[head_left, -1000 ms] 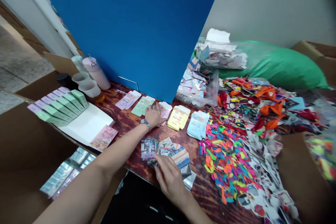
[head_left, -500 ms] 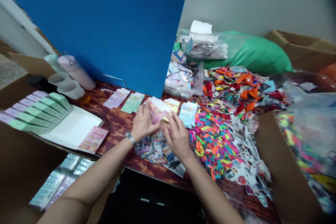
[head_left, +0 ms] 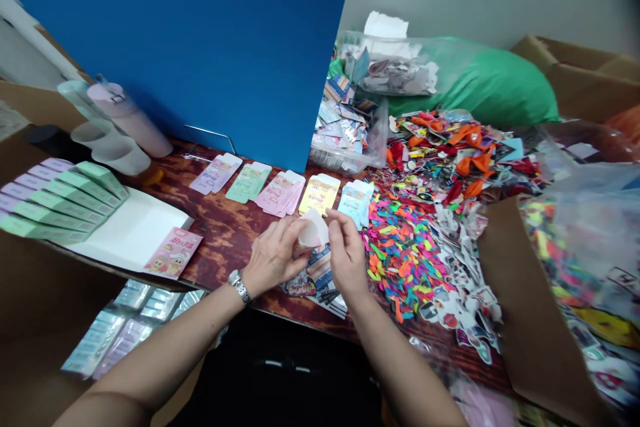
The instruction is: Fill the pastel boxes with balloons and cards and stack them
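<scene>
Over the wood tabletop (head_left: 220,227), left hand (head_left: 274,257) & right hand (head_left: 347,255) pinch a pale folded card (head_left: 313,230) between nearly closed fingers (head_left: 336,217), prob. both gripping, w/ 5 pastel card stacks (head_left: 279,193) lined up beyond & loose printed pkgs (head_left: 313,283) beneath.

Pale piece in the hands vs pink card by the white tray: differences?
The pale piece is curled, held up between the left hand and right hand; the pink card lies flat at the white tray's near corner. The pink card shows cartoon faces; the pale piece shows no clear print. Both look like thin card.
</scene>
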The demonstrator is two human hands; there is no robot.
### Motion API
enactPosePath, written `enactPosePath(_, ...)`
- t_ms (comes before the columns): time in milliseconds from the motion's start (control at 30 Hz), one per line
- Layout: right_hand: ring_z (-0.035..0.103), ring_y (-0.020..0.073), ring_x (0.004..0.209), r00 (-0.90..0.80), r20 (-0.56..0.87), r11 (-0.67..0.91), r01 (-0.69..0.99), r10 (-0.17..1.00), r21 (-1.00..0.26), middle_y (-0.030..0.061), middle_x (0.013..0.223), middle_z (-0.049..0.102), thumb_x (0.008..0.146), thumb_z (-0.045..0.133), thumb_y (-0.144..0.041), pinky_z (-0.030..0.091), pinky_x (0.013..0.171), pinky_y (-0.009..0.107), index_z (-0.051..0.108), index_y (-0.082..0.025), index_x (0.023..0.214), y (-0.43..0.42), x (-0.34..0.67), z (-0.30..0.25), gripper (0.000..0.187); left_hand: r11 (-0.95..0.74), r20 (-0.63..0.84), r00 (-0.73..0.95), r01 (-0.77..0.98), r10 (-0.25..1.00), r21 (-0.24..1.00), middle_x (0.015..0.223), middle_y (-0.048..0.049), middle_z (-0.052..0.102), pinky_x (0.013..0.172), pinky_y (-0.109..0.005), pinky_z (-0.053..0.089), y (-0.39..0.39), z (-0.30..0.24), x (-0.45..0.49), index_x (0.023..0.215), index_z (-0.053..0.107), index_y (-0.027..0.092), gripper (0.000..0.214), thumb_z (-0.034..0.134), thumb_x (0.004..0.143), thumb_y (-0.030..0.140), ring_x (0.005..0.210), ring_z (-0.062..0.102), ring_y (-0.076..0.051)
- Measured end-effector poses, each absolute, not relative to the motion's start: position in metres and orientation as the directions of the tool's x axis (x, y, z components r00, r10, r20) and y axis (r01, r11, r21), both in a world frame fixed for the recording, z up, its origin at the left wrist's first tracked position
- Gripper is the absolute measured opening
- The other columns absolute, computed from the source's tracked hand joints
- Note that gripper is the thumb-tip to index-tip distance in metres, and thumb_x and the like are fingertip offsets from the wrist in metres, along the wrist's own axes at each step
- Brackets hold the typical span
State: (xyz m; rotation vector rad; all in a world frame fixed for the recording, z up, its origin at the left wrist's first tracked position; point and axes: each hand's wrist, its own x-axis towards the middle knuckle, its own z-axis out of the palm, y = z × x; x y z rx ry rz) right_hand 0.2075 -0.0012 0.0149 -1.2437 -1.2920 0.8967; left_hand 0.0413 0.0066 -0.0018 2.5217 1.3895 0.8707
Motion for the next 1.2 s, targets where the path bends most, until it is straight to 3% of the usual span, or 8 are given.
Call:
enactPosePath(200,0.068,0.0172,0.081,-0.002,-0.031,-0.031,-0.088,1.0,-0.996,0.0038,0.093,0.073,0.083,0.068,-0.035,0.057,0.073,0.029,0.068,-0.019,0.098,0.005,0.201,0.016,0.022,-0.526,0.404,0.379,0.769,0.832,0.363,0.126,-0.0146,0.057,0.085,-0.038,0.053,0.0,-0.003,0.043,0.149,0.016,0.016,0.081,0.06,0.083,0.03,0.105,0.06,-0.028)
enactPosePath(400,0.069,0.0203,0.092,-0.016,0.306,0.285,0.411,0.952,-0.866,0.0053,0.099,0.074,0.091,0.056,-0.023,0.057,0.085,0.035,0.073,-0.022,0.101,-0.006,0.2,0.028,0.019,-0.473,0.369,0.365,0.84,0.855,0.265,0.12,-0.0182,0.057,0.082,-0.039,0.052,-0.002,-0.002,0.047,0.153,0.001,0.008,0.093,0.058,0.083,0.033,0.1,0.058,-0.03)
enactPosePath(633,0.059,0.0233,0.124,-0.117,0.532,0.496,0.568,0.839,-0.657,0.0087,0.136,0.059,0.097,0.042,-0.015,0.049,0.106,0.041,0.048,-0.021,0.144,-0.028,0.186,0.003,0.048,-0.41,0.288,0.367,0.906,0.885,0.104,0.107,-0.0169,0.057,0.072,-0.039,0.048,-0.002,0.008,0.053,0.152,0.0,0.001,0.089,0.049,0.086,0.035,0.089,0.056,-0.029)
enactPosePath(833,0.064,0.0227,0.115,0.072,0.262,0.226,0.326,0.962,-0.918,0.0079,0.125,0.067,0.095,0.054,-0.029,0.052,0.102,0.04,0.063,-0.022,0.128,-0.014,0.199,-0.005,0.035,-0.504,0.37,0.435,0.857,0.821,0.111,0.125,-0.0202,0.052,0.098,-0.053,0.042,0.004,0.013,0.04,0.154,0.005,0.013,0.087,0.054,0.088,0.042,0.112,0.054,-0.035)
enactPosePath(933,0.07,0.0219,0.101,0.266,0.039,0.042,-0.007,0.963,-0.999,0.0088,0.118,0.07,0.092,0.057,-0.037,0.06,0.086,0.038,0.063,-0.02,0.123,-0.003,0.206,-0.01,0.036,-0.604,0.574,0.386,0.756,0.723,0.252,0.147,-0.0237,0.033,0.11,-0.063,0.029,0.005,0.011,0.031,0.153,-0.011,0.019,0.11,0.064,0.081,0.055,0.137,0.035,-0.042)
enactPosePath(1033,0.071,0.0203,0.091,0.144,-0.101,-0.071,-0.201,0.984,-0.977,0.0087,0.115,0.071,0.091,0.058,-0.039,0.062,0.074,0.034,0.062,-0.019,0.121,-0.002,0.2,-0.013,0.036,-0.615,0.546,0.315,0.568,0.776,0.547,0.153,-0.023,0.027,0.109,-0.056,0.039,0.006,0.006,0.029,0.152,-0.016,0.021,0.113,0.064,0.08,0.057,0.141,0.033,-0.037)
enactPosePath(1100,0.071,0.0196,0.091,-0.03,-0.087,-0.09,-0.131,0.996,-0.987,0.0079,0.112,0.072,0.093,0.055,-0.039,0.061,0.072,0.032,0.063,-0.02,0.12,-0.006,0.199,-0.012,0.034,-0.57,0.472,0.319,0.454,0.822,0.685,0.15,-0.0197,0.035,0.108,-0.053,0.042,0.007,0.003,0.029,0.153,-0.001,0.023,0.102,0.064,0.081,0.055,0.137,0.042,-0.034)
enactPosePath(1200,0.068,0.0208,0.1,-0.193,0.067,0.112,0.235,0.979,-0.966,0.0084,0.116,0.07,0.095,0.052,-0.038,0.059,0.082,0.034,0.059,-0.022,0.128,-0.007,0.218,-0.009,0.037,-0.489,0.418,0.257,0.39,0.871,0.78,0.14,-0.0176,0.047,0.108,-0.051,0.043,0.011,-0.001,0.02,0.148,0.02,0.021,0.09,0.07,0.078,0.048,0.129,0.05,-0.032)
